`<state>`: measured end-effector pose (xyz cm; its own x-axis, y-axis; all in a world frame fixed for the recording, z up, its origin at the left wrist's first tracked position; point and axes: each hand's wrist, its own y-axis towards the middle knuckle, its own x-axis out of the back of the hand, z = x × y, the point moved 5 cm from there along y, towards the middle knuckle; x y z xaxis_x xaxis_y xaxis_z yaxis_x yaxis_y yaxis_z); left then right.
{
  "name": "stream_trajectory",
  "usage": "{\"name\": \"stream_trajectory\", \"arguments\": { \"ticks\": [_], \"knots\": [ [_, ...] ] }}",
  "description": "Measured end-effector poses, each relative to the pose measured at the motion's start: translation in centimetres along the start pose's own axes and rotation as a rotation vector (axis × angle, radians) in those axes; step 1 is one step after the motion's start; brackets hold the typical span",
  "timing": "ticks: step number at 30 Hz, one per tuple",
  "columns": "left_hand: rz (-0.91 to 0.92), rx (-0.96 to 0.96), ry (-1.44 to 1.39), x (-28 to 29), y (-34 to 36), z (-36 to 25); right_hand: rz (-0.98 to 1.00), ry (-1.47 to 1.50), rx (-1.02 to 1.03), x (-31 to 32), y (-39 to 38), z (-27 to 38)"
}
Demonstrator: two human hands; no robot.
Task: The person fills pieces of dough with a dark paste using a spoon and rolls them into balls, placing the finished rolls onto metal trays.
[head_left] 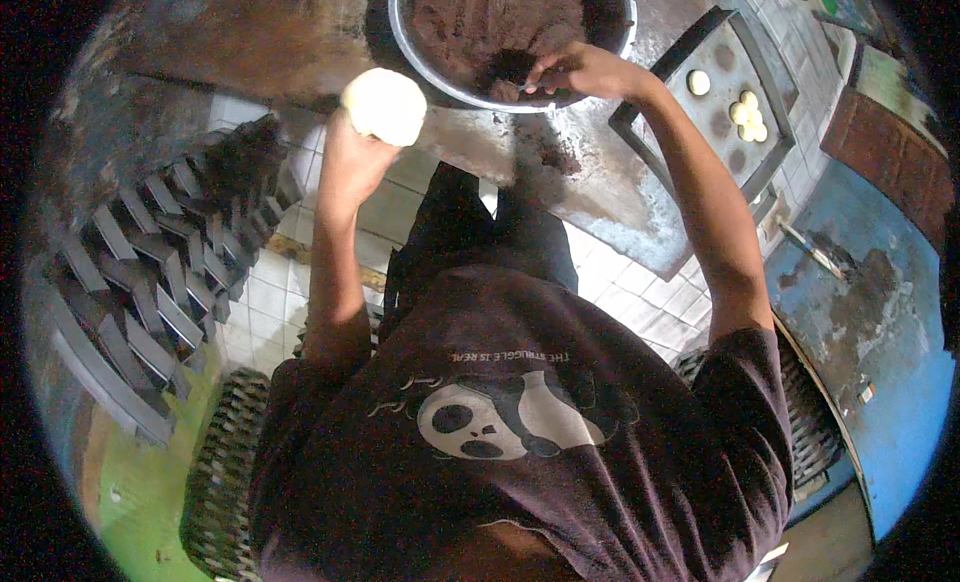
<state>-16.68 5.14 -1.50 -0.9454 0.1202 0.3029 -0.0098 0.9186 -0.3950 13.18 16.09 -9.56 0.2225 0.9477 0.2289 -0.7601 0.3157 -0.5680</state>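
A pale, flattened round of dough (385, 107) rests in my left hand (350, 169), held up before the table's near edge. The dough hides most of the fingers, which seem cupped beneath it. My right hand (590, 72) reaches over the near right rim of a large metal bowl (398, 27). Its fingers are pinched on a thin, shiny tool (528, 86), perhaps a spoon handle, whose lower end is lost in shadow. Crumbly dark brown filling (490, 22) fills much of the bowl, with a darker hollow close to my right hand.
Right of the bowl lies a dark baking tray (714, 117) bearing several pale dough pieces (748, 117). Brown crumbs (557, 160) are scattered on the worn table. A stack of dark metal pans (160, 252) stands at the left. A blue worn surface (860, 332) holds a brush (815, 250) at the right.
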Motion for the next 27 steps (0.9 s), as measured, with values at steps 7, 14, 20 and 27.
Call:
{"name": "stream_trajectory", "arguments": {
  "ticks": [7,14,20,27],
  "knots": [
    [0.014,-0.373,0.179,-3.1,1.9,-4.6,-0.643,-0.14,0.252,-2.3,-8.3,14.9],
    [-0.011,-0.522,0.165,-5.0,2.8,-7.7,-1.056,-0.334,0.144,-6.8,-10.4,16.3],
    [-0.042,-0.301,0.194,-7.0,3.9,-5.8,-1.155,0.142,0.046,-16.5,-11.8,2.3],
    [0.325,-0.355,0.18,-13.1,1.7,-8.7,-1.018,0.066,-0.444,-17.1,-15.2,-5.9]
  ]
}}
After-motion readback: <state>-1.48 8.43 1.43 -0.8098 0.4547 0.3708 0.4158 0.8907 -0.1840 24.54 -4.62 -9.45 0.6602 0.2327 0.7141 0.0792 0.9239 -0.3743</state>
